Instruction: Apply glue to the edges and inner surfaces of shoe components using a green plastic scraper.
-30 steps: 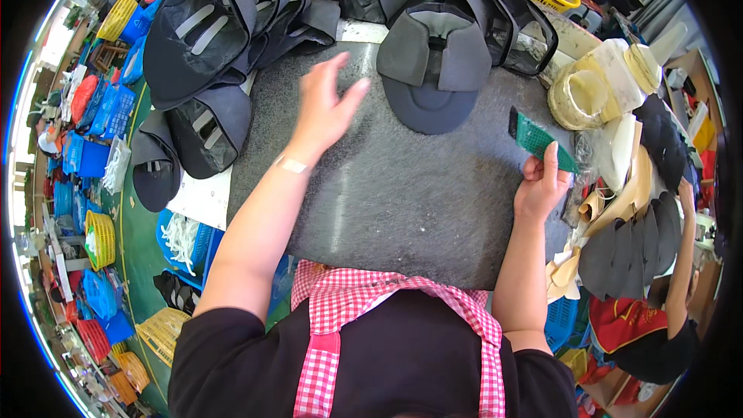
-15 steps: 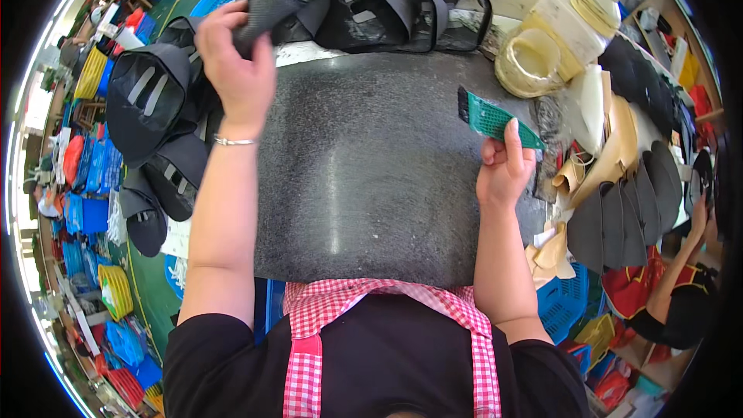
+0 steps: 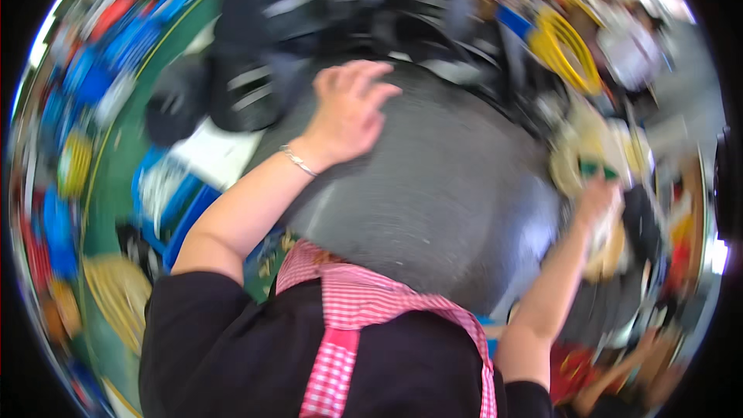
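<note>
Here the left hand [image 3: 350,112] is spread open with the palm down, its fingers [image 3: 370,77] loosely fanned, hovering over or resting on the far left part of a dark grey speckled work surface [image 3: 433,193]; whether it actually touches is lost in the blur. A thin bracelet [image 3: 298,161] sits at its wrist. Nothing shows in its grasp. Just beyond its fingertips lies a heap of black caps [image 3: 263,85] with pale strips on them, crowding the upper left edge of the surface.

The right hand [image 3: 600,201] is out at the right edge of the surface, raised, and seems to be closed around a small green flat thing [image 3: 597,168] that sticks up above it (the smear there is heavy, so I cannot tell the grip or the thing's kind for sure). Behind it is a pale yellowish rounded shape [image 3: 576,147], too blurred to name.

The grey surface between the two hands is bare where it shows. Nearer the camera are the person's black sleeves and a red-and-white checked apron [image 3: 364,310]. Further out, a yellow wire basket [image 3: 565,50] stands at the upper right, and blue bins [image 3: 166,201] with a white sheet [image 3: 213,155] sit left of the surface, below the caps.
</note>
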`<state>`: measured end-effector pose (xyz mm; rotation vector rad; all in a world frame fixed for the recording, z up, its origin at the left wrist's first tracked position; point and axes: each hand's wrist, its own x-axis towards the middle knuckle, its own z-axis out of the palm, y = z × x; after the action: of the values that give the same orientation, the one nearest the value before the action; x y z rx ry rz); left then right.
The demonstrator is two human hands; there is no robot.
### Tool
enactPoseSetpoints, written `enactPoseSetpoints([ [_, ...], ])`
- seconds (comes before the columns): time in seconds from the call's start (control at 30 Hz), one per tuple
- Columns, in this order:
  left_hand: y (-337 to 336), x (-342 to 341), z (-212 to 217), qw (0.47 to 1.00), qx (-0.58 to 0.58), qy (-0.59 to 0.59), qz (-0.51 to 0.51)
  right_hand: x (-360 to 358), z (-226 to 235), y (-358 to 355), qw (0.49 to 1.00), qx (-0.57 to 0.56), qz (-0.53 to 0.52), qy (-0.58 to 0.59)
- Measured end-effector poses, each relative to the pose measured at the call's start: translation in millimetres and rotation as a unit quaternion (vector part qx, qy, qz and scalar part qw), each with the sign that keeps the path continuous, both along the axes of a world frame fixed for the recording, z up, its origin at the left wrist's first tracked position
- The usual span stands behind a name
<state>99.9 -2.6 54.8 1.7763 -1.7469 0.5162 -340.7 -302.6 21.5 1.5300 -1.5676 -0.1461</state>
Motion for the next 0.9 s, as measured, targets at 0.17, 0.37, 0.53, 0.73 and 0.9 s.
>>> enactPoseSetpoints([
  [0.17, 153.2, 53.8, 10.4, 0.989, -0.066, 0.057, 0.122, 4.0, 58.5, -10.0, 0.938, 0.008, 0.038, -0.345],
  [0.37, 327.9, 149.4, -9.8, 0.859, -0.244, 0.183, 0.412, 138.5, 44.1, 93.8, 0.81, 0.085, 0.41, -0.411],
  [0.53, 357.7, 253.3, -19.4, 0.821, -0.229, 0.199, 0.484, 292.9, 13.3, 272.7, 0.487, 0.405, 0.74, -0.227],
  [0.73, 314.0, 408.4, -81.5, 0.826, -0.122, 0.342, 0.432, 364.6, 15.4, 348.0, 0.451, 0.556, 0.682, -0.15],
  [0.9, 265.1, 472.1, -75.8, 0.803, 0.027, 0.552, 0.222, 361.7, 12.4, 344.0, 0.478, 0.567, 0.663, -0.104],
])
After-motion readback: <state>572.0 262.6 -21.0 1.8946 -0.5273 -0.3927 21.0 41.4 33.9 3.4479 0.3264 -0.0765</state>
